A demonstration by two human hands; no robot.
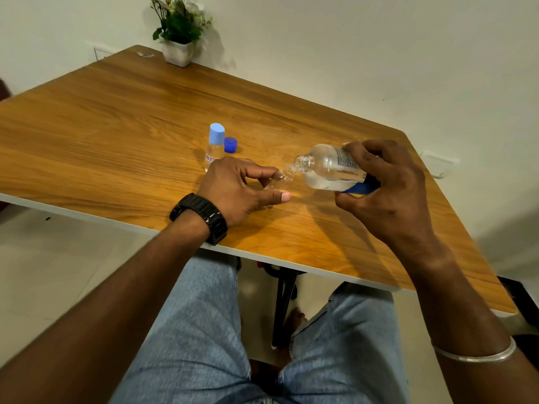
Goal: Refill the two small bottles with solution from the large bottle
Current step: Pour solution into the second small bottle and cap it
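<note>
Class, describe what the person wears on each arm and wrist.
Both forearms are bare, with no sleeves in view. The left wrist carries a black link-band watch. The right forearm carries a thin plain silver bangle. No rings show on the left hand or the right hand.

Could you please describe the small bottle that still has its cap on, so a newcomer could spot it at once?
Start at the wooden table and look near its middle, just beyond the left hand. The capped small bottle stands upright there, beside a loose dark blue cap. Its tall pale blue cap sets it apart from the uncapped bottles in the hands.
</note>
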